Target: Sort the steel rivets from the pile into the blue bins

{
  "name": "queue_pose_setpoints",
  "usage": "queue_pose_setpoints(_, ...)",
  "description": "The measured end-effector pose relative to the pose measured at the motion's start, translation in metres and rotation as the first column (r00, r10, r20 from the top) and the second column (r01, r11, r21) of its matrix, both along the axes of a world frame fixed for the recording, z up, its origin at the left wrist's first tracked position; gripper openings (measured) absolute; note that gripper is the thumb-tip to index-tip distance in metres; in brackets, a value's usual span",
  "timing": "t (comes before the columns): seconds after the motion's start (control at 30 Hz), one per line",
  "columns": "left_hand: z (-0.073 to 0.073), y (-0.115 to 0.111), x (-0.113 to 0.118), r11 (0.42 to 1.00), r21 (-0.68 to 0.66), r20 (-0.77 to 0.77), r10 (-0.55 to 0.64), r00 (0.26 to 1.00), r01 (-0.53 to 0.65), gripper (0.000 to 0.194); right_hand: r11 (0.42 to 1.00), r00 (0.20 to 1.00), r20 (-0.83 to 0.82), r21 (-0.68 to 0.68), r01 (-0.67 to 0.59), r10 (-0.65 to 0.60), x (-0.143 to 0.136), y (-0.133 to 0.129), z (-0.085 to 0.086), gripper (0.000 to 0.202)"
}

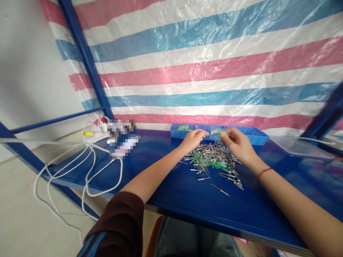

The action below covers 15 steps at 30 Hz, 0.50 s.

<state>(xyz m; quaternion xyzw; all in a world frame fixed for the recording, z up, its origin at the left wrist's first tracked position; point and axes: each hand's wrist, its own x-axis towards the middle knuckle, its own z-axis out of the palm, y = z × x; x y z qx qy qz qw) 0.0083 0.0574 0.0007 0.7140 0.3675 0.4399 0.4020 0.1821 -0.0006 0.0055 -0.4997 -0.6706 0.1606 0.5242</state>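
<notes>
On the blue table (pixel 160 178), in front of the row of blue bins (pixel 253 138), shows a loose heap of metal rivets (pixel 211 151), likely light, stiff and slick, best taken by their shanks. At the heap's far edge, holds up a small clear packet (pixel 215 133), likely light and limp, best gripped near a side. Pinches that packet between thumb and fingers of the right hand (pixel 238 144), and has the left hand (pixel 193 140) loosely open just beside it, without any visible object in its grasp.

Rivet heap (pixel 211 151), obstacle before blue bins (pixel 257 137)
</notes>
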Motion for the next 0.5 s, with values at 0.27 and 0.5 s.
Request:
queue_pose_setpoints(0.27,0.005,-0.009,-0.001,0.893,-0.379,0.118,-0.214,0.97,0.243,0.035,0.95,0.883,0.466,0.297,-0.097,-0.055,-0.007,-0.009,0.006,0.025)
queue_pose_setpoints(0.5,0.016,0.04,-0.032,0.948,0.075,-0.098,0.317,0.943,-0.311,0.031,0.949,0.924,0.347,0.311,0.049,-0.161,0.004,-0.002,0.002,0.036)
